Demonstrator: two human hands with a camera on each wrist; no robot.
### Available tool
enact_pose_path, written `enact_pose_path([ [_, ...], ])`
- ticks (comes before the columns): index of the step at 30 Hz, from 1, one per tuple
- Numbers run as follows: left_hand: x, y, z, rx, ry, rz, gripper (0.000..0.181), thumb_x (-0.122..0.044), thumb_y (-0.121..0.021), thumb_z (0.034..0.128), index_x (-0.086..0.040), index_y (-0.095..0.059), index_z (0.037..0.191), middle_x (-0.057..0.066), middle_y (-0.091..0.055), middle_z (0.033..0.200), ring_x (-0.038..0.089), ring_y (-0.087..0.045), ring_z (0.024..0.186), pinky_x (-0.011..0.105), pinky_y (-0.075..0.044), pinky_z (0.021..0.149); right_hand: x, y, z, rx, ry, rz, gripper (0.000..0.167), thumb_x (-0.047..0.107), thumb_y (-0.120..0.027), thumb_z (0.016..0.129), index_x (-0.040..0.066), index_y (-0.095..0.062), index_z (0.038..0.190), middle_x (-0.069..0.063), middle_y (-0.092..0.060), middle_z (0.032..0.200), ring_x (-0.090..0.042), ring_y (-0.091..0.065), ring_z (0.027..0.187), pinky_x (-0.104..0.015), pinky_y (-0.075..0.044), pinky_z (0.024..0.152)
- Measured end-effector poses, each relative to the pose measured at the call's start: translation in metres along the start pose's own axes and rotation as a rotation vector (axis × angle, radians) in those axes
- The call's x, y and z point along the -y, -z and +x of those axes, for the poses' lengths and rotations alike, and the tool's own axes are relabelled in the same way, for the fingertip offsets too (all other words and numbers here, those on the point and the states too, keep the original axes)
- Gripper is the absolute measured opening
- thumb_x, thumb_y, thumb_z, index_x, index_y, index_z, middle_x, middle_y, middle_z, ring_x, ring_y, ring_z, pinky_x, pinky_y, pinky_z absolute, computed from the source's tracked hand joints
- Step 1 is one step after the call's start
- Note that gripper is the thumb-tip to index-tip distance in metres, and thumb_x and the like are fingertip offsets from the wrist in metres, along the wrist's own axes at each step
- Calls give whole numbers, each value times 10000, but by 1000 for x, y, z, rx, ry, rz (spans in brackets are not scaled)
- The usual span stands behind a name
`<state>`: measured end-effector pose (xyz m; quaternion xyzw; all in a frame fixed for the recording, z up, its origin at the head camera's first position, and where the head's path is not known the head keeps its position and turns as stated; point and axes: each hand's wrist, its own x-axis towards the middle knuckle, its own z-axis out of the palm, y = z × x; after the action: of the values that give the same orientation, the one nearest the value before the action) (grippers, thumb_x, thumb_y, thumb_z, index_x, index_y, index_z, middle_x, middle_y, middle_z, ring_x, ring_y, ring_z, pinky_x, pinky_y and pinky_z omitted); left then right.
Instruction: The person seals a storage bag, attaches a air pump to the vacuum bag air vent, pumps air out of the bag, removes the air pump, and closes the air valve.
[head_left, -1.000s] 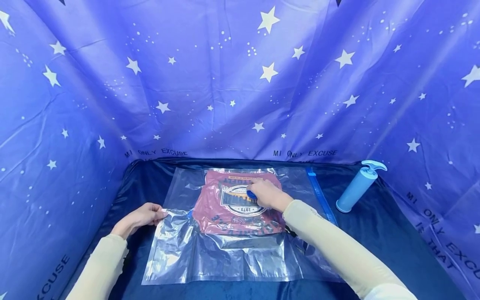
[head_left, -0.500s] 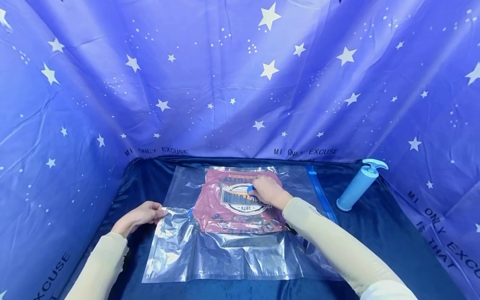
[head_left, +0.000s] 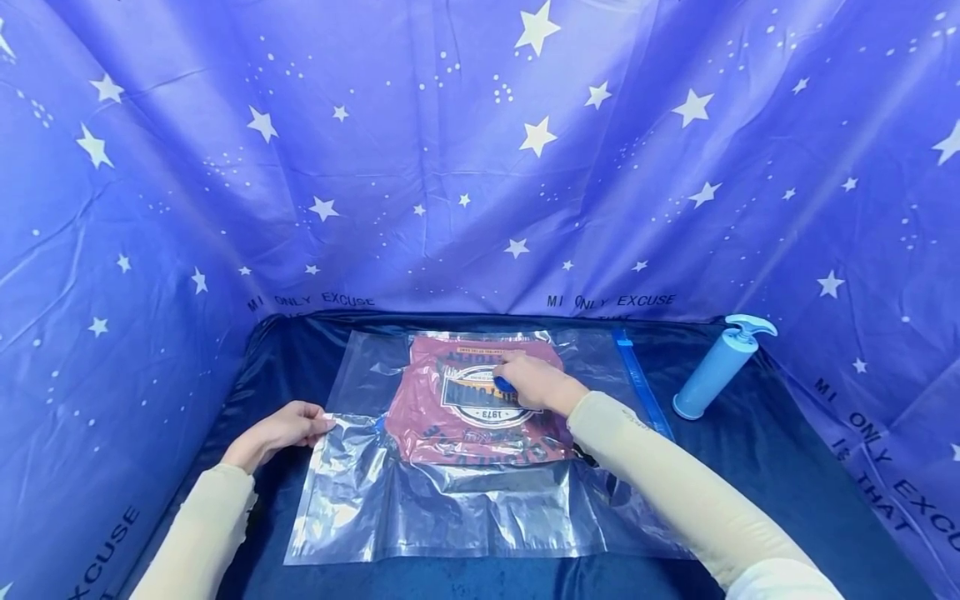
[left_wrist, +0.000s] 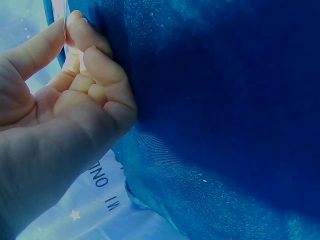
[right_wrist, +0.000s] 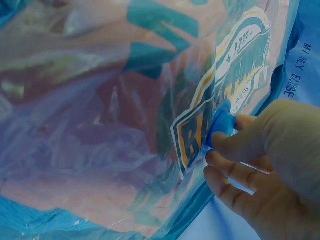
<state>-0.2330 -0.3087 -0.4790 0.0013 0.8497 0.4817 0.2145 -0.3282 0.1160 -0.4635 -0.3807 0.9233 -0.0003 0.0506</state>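
A clear plastic vacuum storage bag [head_left: 450, 525] lies flat, with a folded maroon garment [head_left: 427, 417] inside it that bears a round "1973" print. My right hand [head_left: 538, 385] is over the garment and pinches a round blue valve cap [right_wrist: 221, 125] on the bag between thumb and index finger. In the right wrist view its other fingers curl loosely below the cap. At the bag's left side, my left hand [head_left: 281, 432] pinches the plastic edge between thumb and fingertips; the left wrist view shows the thin film edge at those fingertips [left_wrist: 75, 25].
A blue hand pump [head_left: 714, 373] with a T-shaped handle stands to the right of the bag. A blue zip strip [head_left: 641, 383] runs along the bag's right side. Dark blue cloth [head_left: 780, 492] covers the surface, and a star-printed curtain [head_left: 465, 167] encloses the back and sides.
My right hand shifts and turns slightly at the blue valve cap, staying in nearly the same place. The left hand keeps its pinch on the bag's edge. The head view tilts a little.
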Motion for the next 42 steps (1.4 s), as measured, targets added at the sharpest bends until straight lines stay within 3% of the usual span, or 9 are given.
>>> enact_pose_path([
  [4, -1, 0, 1, 8, -12, -3, 300, -101, -618, 1049, -75, -536, 761, 2, -537, 699, 151, -501, 674, 256, -407, 635, -2, -1, 1, -29, -19, -28, 317, -70, -780, 844, 20, -731, 1144, -198, -666, 1194, -347, -679, 1073, -455, -574, 929],
  [9, 0, 1, 4, 4, -2, -6, 308, -102, -619, 1050, -91, -535, 754, 0, -536, 697, 147, -503, 674, 252, -406, 640, -3, -2, 2, -82, -54, -58, 90, 68, -797, 925, 29, -720, 949, -114, -685, 954, -295, -692, 914, -440, -588, 842],
  [13, 1, 2, 4, -3, 2, -1, 313, -102, -615, 1050, -96, -529, 749, 4, -539, 698, 151, -506, 675, 254, -405, 644, -4, -3, 3, -113, -93, -71, 257, 273, -772, 984, 41, -701, 901, -96, -674, 883, -307, -687, 868, -467, -584, 790],
  [17, 3, 1, 3, 0, 6, 4, 315, -104, -621, 1046, -94, -536, 743, 0, -543, 687, 143, -501, 665, 250, -406, 635, -2, -4, 2, -77, -124, -84, 391, 393, -745, 995, 14, -710, 1084, -138, -696, 1033, -345, -686, 1001, -503, -571, 865],
  [22, 4, 0, 2, -3, -1, 7, 305, -102, -627, 1043, -81, -542, 751, 0, -541, 685, 147, -500, 666, 251, -405, 632, -1, -2, 2, -6, -46, -54, 433, 199, -782, 973, 3, -640, 1332, -197, -644, 1286, -369, -631, 1186, -526, -535, 973],
  [27, 5, 0, 1, 2, -2, -2, 296, -102, -629, 1040, -81, -545, 757, 1, -542, 691, 147, -507, 670, 251, -404, 635, -3, -4, 1, -27, 5, -62, 347, 39, -797, 914, 16, -696, 1245, -184, -661, 1234, -345, -659, 1121, -494, -552, 952],
  [33, 7, -2, 2, 3, 6, 4, 294, -103, -627, 1043, -92, -544, 761, 8, -547, 703, 161, -525, 690, 265, -418, 651, -5, -10, 2, -62, -4, -64, 249, 115, -790, 952, -4, -714, 1156, -167, -691, 1145, -330, -699, 1030, -473, -568, 916],
  [37, 6, -2, 2, 1, 7, 7, 298, -102, -623, 1045, -92, -541, 760, 6, -541, 699, 159, -515, 685, 266, -416, 651, -4, -12, 3, -96, -56, -57, 191, 197, -785, 970, 22, -717, 1004, -118, -685, 961, -314, -703, 924, -471, -585, 847],
  [42, 4, -1, 1, -5, 3, 5, 306, -106, -623, 1046, -86, -533, 755, 3, -534, 695, 154, -502, 677, 263, -408, 647, 2, -11, 5, -114, -132, -47, 246, 262, -776, 976, 28, -703, 961, -127, -694, 934, -341, -705, 942, -494, -603, 803],
])
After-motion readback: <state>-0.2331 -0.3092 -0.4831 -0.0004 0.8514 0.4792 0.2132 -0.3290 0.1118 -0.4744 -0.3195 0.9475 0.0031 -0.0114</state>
